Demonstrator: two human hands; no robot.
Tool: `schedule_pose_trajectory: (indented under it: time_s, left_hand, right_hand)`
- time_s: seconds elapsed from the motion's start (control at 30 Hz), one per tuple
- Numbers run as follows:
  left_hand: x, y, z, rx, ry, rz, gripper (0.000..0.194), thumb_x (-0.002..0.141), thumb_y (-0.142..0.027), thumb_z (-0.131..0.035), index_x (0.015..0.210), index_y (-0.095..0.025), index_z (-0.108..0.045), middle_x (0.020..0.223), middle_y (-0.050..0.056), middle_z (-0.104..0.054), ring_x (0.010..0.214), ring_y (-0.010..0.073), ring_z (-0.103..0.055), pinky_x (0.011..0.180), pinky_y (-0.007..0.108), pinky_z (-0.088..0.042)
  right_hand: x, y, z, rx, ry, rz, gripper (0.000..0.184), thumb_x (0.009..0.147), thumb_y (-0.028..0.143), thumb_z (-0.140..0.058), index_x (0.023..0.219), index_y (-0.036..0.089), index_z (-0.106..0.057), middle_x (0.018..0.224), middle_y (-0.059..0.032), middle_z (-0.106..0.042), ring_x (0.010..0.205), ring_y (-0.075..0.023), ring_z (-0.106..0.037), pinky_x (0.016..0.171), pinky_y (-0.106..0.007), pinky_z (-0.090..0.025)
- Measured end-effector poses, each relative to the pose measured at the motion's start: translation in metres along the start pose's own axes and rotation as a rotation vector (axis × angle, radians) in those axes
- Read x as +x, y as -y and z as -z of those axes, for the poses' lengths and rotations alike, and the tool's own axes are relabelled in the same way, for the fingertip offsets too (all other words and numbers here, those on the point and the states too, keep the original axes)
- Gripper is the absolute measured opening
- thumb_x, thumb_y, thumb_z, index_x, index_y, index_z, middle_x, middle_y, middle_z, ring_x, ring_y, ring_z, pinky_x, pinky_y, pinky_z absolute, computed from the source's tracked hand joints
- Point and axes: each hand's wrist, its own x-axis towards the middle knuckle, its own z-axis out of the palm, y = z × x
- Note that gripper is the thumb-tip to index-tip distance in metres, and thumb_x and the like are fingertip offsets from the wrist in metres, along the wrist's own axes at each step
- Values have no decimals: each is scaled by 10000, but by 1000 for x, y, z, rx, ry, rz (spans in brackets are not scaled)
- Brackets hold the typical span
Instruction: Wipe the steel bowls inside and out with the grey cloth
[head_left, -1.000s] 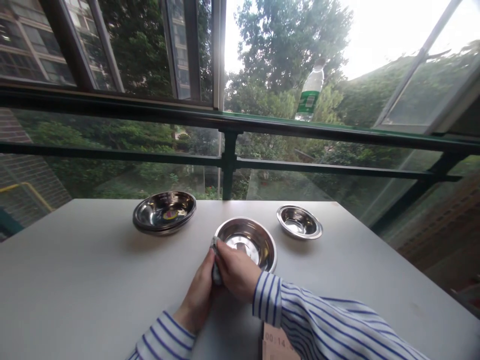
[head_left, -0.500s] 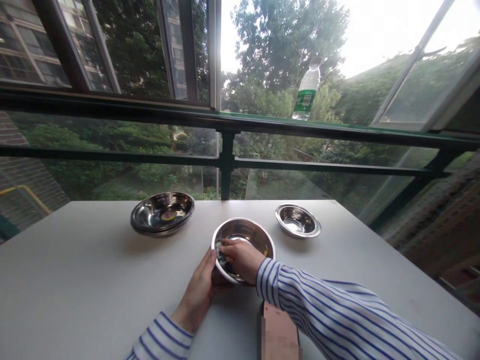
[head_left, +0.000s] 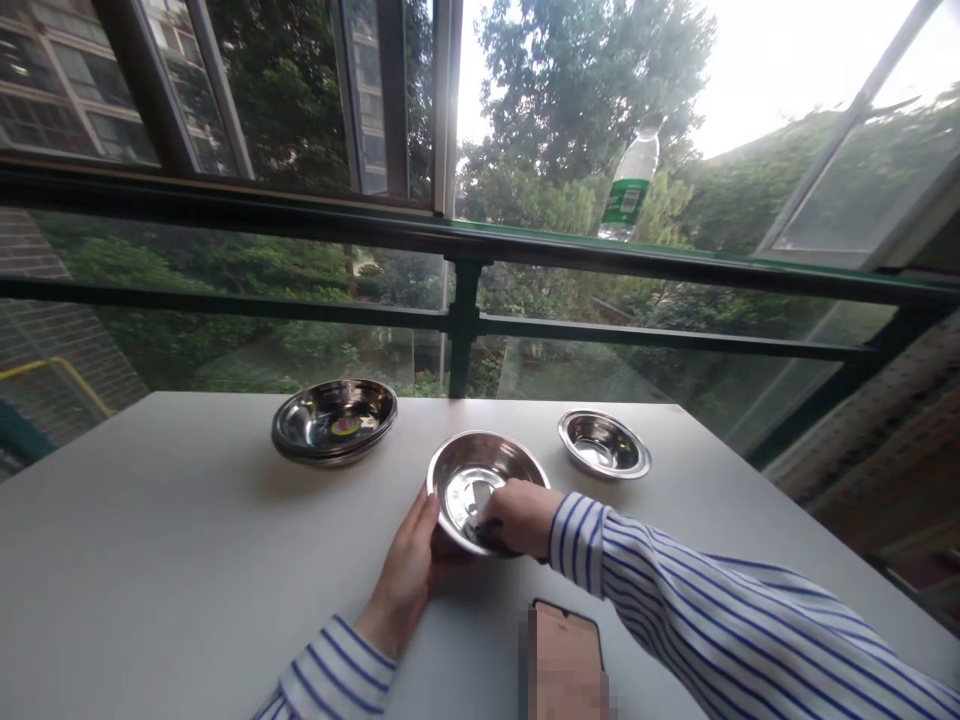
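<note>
A steel bowl (head_left: 480, 465) sits on the white table (head_left: 165, 540) in front of me, tilted slightly toward me. My left hand (head_left: 409, 570) grips its near left rim and steadies it. Inside the bowl, my right hand (head_left: 521, 515) is closed on a small grey cloth (head_left: 480, 497) and presses it against the bottom. Both sleeves are white with blue stripes.
A stack of steel bowls (head_left: 334, 420) stands at the back left, a single small steel bowl (head_left: 604, 443) at the back right. A phone (head_left: 566, 665) lies at the near table edge. A plastic bottle (head_left: 630, 180) rests on the green window rail (head_left: 480, 245).
My right hand moved the cloth from the bowl's near left rim into the bowl and across toward its right side. My left hand stayed on the rim.
</note>
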Motion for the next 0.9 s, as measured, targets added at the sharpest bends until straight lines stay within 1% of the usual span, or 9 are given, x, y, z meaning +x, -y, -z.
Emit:
schedule_pose_trajectory:
  time_s: [0.07,0.17,0.3,0.4,0.5,0.6,0.7,0.77,0.9]
  left_hand:
    - [1,2,2,-2,14,6,443,839,-326,-527,1267,-214,-496,1099,93,-669,892,235,-648,658,302,-521]
    - [4,6,4,-14,24,33,479,820,-338,-553,1278,-213,-489,1069,95,-683,869,251,-656,640,318,-522]
    - [11,11,4,-25,21,58,552,793,-362,-585,1319,-263,-448,1134,102,-660,879,289,-657,610,355,-527]
    - [11,11,2,-13,41,43,571,800,-372,-573,1341,-277,-417,1186,105,-633,890,294,-655,617,366,-528]
    - [8,9,0,-13,56,49,573,819,-333,-554,1361,-274,-377,1171,99,-641,878,272,-660,653,360,-523]
    - [4,7,0,-62,67,45,530,837,-297,-530,1344,-231,-391,1128,102,-660,901,251,-655,707,353,-515]
    - [2,5,3,-165,105,73,413,874,-325,-436,1246,-157,-495,1043,120,-688,903,245,-651,727,359,-513]
    - [1,3,5,-224,102,84,377,883,-345,-387,1155,-148,-558,990,113,-700,878,245,-654,716,366,-516]
    - [1,0,6,-279,33,44,294,852,-341,-415,994,-171,-609,880,62,-710,805,231,-661,675,355,-526]
  right_hand:
    - [2,11,-2,142,-60,54,96,818,202,-607,892,165,-657,808,1,-658,746,-134,-623,686,-258,-500]
    - [14,24,-6,348,-261,38,170,848,159,-520,904,180,-679,793,-2,-678,787,-140,-633,700,-223,-479]
    - [38,21,-7,547,-554,-147,252,924,214,-433,1113,136,-579,1022,-73,-645,918,-173,-615,794,-321,-490]
    - [52,16,-6,617,-665,-226,273,911,322,-499,1118,151,-549,1114,-75,-586,971,-195,-586,840,-415,-479]
    - [57,23,-8,636,-678,-203,267,901,308,-505,1097,141,-571,1157,-102,-563,1047,-217,-550,905,-418,-441]
    - [51,35,-10,606,-620,-97,276,886,277,-489,1080,121,-608,1156,-127,-576,1076,-224,-542,939,-348,-415]
    - [37,41,-6,534,-531,60,245,877,264,-484,1031,150,-637,1062,-87,-633,997,-202,-584,874,-289,-436]
    - [25,41,-2,468,-472,159,206,863,230,-489,986,177,-645,990,-58,-658,927,-184,-605,820,-259,-441]
    - [1,39,4,327,-394,278,208,845,168,-464,970,187,-629,918,-50,-666,839,-178,-608,752,-246,-437]
